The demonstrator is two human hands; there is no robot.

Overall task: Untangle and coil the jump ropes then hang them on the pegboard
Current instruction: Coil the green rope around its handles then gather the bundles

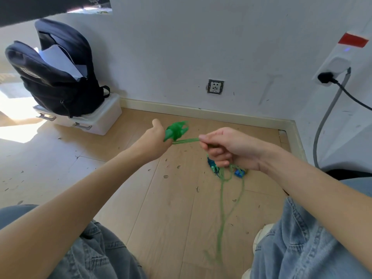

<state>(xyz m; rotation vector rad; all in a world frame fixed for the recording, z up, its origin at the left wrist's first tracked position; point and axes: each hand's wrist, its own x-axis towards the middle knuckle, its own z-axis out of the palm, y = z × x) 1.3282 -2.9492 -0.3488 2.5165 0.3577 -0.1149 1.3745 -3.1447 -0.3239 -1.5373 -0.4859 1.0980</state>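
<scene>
The green jump rope (222, 208) trails down over the wooden floor (171, 198) from the right hand (225, 149), whose fingers curl around its strands. The left hand (156, 137) grips the green handles (176, 130). Blue handles (239, 173) lie beneath the right hand.

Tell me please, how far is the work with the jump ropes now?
Partly done. The left hand holds green handles and a few wound loops; the right hand pulls the thin green jump rope taut. The rest trails on the floor. Blue rope handles lie untouched. No pegboard shows; nothing hung.
</scene>
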